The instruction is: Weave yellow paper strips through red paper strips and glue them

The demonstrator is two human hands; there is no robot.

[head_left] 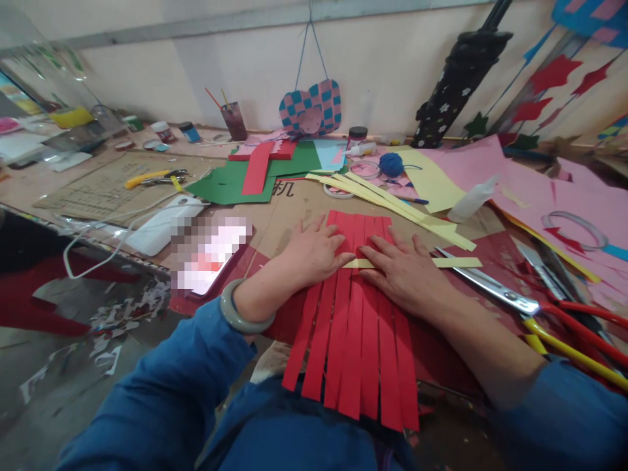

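Note:
A red paper sheet cut into several long strips [360, 340] lies over the near edge of the work table. One yellow paper strip [454, 263] runs crosswise through the red strips. My left hand [314, 252] lies flat on the left red strips, fingers stretched out, thumb tip on the yellow strip. My right hand [402, 271] rests flat on the right red strips, fingers spread, pressing the yellow strip down. A grey bangle [240, 315] sits on my left wrist.
Large scissors with red and yellow handles [530, 307] lie right of my right hand. Loose yellow strips [392, 203], a glue bottle [471, 199], blue yarn [391, 163], green and pink paper sit beyond. A phone [209, 258] and white charger [161, 226] lie left. A woven pink-blue piece [311, 108] hangs on the wall.

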